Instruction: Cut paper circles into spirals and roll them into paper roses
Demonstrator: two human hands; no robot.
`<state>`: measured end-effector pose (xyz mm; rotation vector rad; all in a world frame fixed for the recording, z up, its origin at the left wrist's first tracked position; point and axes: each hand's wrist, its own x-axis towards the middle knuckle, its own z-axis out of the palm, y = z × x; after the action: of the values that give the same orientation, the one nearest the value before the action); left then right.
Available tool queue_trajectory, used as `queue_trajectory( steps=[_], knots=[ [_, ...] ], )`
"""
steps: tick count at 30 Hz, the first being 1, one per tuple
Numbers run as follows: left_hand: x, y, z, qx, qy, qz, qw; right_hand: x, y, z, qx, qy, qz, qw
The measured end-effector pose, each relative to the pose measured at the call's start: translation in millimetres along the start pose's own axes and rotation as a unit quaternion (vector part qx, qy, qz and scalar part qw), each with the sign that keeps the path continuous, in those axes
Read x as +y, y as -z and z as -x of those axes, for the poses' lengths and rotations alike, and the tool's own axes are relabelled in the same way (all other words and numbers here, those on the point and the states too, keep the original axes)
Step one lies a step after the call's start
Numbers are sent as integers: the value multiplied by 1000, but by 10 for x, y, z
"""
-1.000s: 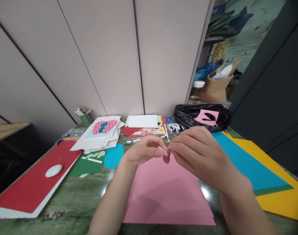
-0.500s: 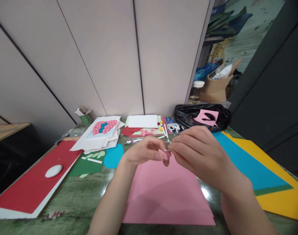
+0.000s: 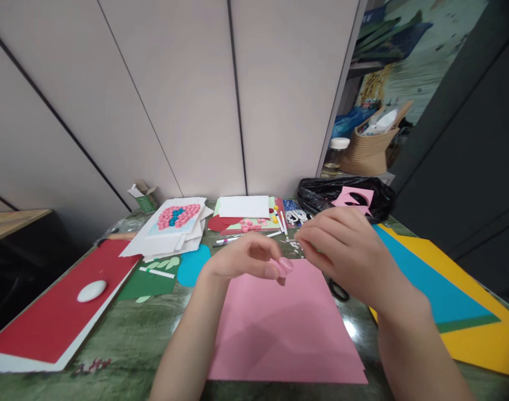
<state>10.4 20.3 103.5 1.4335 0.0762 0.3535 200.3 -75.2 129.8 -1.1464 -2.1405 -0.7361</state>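
Between the thumb and fingers of my left hand (image 3: 248, 259) is a small curled piece of pink paper (image 3: 284, 266). My right hand (image 3: 340, 250) hovers just to the right, apart from that piece. Its thumb and fingertips are pinched together, and whatever they hold is too small to make out. Below both hands lies a stack of large pink paper sheets (image 3: 288, 328). Part of a black scissors handle (image 3: 338, 291) shows under my right hand. Tiny white scraps (image 3: 295, 245) lie on the table behind the pink sheets.
Further back are small pink paper pieces (image 3: 250, 225), white paper (image 3: 244, 206) and several pens. A picture with pink and blue balls (image 3: 179, 216) sits at the back left. Red card (image 3: 66, 301) lies left, yellow card (image 3: 484, 348) right. A black bag (image 3: 321, 192) stands behind.
My right hand has drawn away from the pink piece, to the right and slightly up. My left hand still holds the piece. The scissors handle has come into view.
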Motion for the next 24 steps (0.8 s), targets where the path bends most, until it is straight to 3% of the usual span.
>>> queue_trajectory(
  steps=[5, 8, 13, 18, 24],
  knots=[
    [87, 17, 62, 53, 5, -49, 997, 292, -165, 17, -127, -102, 55, 985],
    [125, 9, 96, 75, 17, -75, 994, 510, -361, 80, -287, -214, 32, 933],
    [144, -1, 122, 71, 5, -93, 993, 890, -875, 311, -394, -277, 20, 876],
    [157, -5, 131, 63, -4, -94, 994, 1157, -1303, 571, -467, -305, 0, 830],
    [173, -15, 132, 76, -2, -95, 993, 1306, -1445, 751, -486, -311, -28, 816]
  ],
)
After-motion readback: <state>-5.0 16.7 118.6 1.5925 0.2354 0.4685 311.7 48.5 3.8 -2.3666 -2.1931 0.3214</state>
